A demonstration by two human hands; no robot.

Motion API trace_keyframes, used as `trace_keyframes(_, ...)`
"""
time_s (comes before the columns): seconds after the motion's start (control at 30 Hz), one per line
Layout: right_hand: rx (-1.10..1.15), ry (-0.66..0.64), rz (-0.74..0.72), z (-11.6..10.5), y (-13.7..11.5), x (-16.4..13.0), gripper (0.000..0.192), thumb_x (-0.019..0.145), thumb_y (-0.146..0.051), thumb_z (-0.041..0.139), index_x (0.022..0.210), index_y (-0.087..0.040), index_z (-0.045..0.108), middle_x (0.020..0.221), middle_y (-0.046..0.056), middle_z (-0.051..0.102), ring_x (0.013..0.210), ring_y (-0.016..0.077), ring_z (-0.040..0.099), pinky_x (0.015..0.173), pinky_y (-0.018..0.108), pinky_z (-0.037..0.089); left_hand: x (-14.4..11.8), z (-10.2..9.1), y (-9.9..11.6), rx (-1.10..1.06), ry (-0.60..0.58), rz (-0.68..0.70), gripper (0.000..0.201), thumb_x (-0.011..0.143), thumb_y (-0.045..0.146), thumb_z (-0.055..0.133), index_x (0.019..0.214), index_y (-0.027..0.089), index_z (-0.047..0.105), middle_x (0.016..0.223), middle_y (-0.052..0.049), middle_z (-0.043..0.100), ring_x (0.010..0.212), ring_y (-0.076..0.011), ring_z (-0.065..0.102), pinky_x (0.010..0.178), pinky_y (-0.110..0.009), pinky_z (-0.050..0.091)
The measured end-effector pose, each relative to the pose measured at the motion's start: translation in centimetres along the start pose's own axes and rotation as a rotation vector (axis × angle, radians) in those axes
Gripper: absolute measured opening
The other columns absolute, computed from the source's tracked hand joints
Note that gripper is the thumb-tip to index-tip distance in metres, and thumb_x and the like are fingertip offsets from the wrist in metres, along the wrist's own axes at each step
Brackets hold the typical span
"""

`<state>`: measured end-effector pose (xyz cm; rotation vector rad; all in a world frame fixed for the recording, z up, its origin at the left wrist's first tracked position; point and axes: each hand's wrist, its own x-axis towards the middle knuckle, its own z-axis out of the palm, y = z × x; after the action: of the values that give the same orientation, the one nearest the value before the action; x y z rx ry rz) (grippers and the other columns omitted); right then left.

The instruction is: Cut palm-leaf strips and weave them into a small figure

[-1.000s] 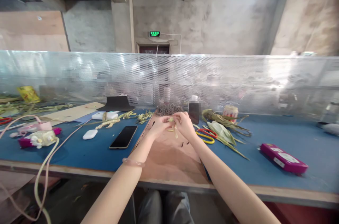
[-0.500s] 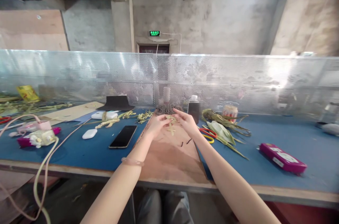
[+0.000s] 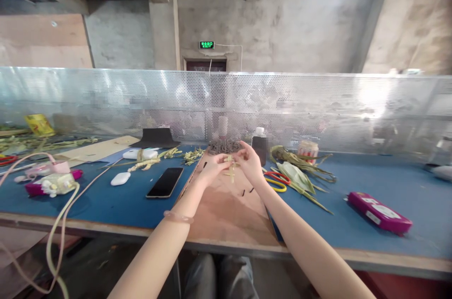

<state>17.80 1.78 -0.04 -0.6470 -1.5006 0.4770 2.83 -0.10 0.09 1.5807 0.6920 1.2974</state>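
Both my hands meet over a brown board [image 3: 226, 214]. Between them is a small woven piece of pale yellow leaf strips [image 3: 232, 174], with short ends sticking out and hanging down. My left hand [image 3: 213, 167] pinches its left side between thumb and fingertips. On the other side my right hand [image 3: 250, 163] has its fingers closed at the piece, with the index finger raised. The fingertips partly hide it. Just behind lies a heap of dark grey cord [image 3: 224, 146]. Small black bits [image 3: 243, 192] lie on the board.
To the left are a black phone [image 3: 165, 182], a white case [image 3: 120, 178] and cables [image 3: 63, 223]. Red-and-yellow scissors [image 3: 278, 179], leaves [image 3: 296, 177] and a dark bottle [image 3: 260, 146] are to the right, with a magenta box [image 3: 379, 212] farther out. A perforated metal screen [image 3: 318, 110] stands behind.
My right hand has turned slightly, lifting its index finger. The woven piece has shifted a little and its hanging end points downward. The view has moved slightly.
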Motion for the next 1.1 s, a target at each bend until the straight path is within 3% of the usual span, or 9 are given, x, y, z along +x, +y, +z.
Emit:
trace_keyframes(0.17, -0.026, -0.033, -0.029, 0.0, 0.0, -0.2, 0.046, 0.077, -0.023, 0.053, 0.122, -0.017, 0.050, 0.082, 0.003, 0.059, 0.074, 0.0159, 0.057, 0.072, 0.033, 0.049, 0.0, -0.1, -0.2, -0.032, 0.006, -0.034, 0.032, 0.070, 0.035, 0.069, 0.094, 0.015, 0.062, 0.090, -0.006, 0.066, 0.074, -0.0176, 0.063, 0.075, -0.036, 0.051)
trace_keyframes(0.3, -0.074, 0.003, -0.114, 0.0, -0.2, -0.3, 0.024, 0.081, -0.020, 0.046, 0.099, -0.018, 0.062, 0.102, 0.010, 0.054, 0.087, 0.0185, 0.058, 0.081, 0.038, 0.049, 0.3, -0.4, -0.5, -0.088, 0.050, -0.027, 0.025, 0.072, 0.035, 0.067, 0.089, 0.018, 0.062, 0.085, -0.004, 0.065, 0.067, -0.0157, 0.062, 0.072, -0.036, 0.052)
trace_keyframes(0.43, -0.100, -0.024, -0.109, -0.1, -0.2, -0.4, 0.012, 0.080, -0.021, 0.051, 0.080, -0.019, 0.063, 0.097, 0.009, 0.053, 0.088, 0.0202, 0.056, 0.078, 0.037, 0.051, 0.5, -0.6, -0.7, -0.099, 0.060, -0.006, 0.024, 0.072, 0.036, 0.067, 0.088, 0.018, 0.063, 0.086, -0.004, 0.064, 0.065, -0.0142, 0.061, 0.071, -0.033, 0.051)
trace_keyframes(0.6, -0.202, -0.070, -0.101, 0.0, -0.3, -0.6, 0.013, 0.080, -0.023, 0.052, 0.076, -0.019, 0.063, 0.086, 0.006, 0.055, 0.082, 0.0189, 0.055, 0.074, 0.035, 0.048, 0.1, -0.2, -0.3, -0.012, 0.061, 0.006, 0.030, 0.071, 0.038, 0.068, 0.091, 0.017, 0.063, 0.082, -0.003, 0.064, 0.065, -0.0139, 0.061, 0.070, -0.031, 0.050)
trace_keyframes(0.87, -0.228, -0.016, -0.109, 0.1, -1.0, -0.9, 0.013, 0.080, -0.027, 0.055, 0.072, -0.019, 0.062, 0.081, 0.004, 0.053, 0.076, 0.0172, 0.055, 0.070, 0.032, 0.047, -0.1, 0.0, 0.0, 0.011, 0.003, 0.030, 0.032, 0.070, 0.035, 0.069, 0.093, 0.015, 0.062, 0.079, -0.003, 0.063, 0.064, -0.0125, 0.060, 0.065, -0.026, 0.048)
trace_keyframes(1.1, -0.204, 0.001, -0.076, 0.2, -0.6, -1.0, 0.022, 0.085, -0.035, 0.047, 0.082, -0.017, 0.060, 0.088, 0.007, 0.054, 0.079, 0.0175, 0.055, 0.071, 0.031, 0.047, 0.4, -0.4, -0.2, -0.049, 0.129, 0.034, 0.026, 0.069, 0.034, 0.070, 0.087, 0.017, 0.064, 0.079, -0.003, 0.063, 0.063, -0.0118, 0.058, 0.061, -0.024, 0.045)
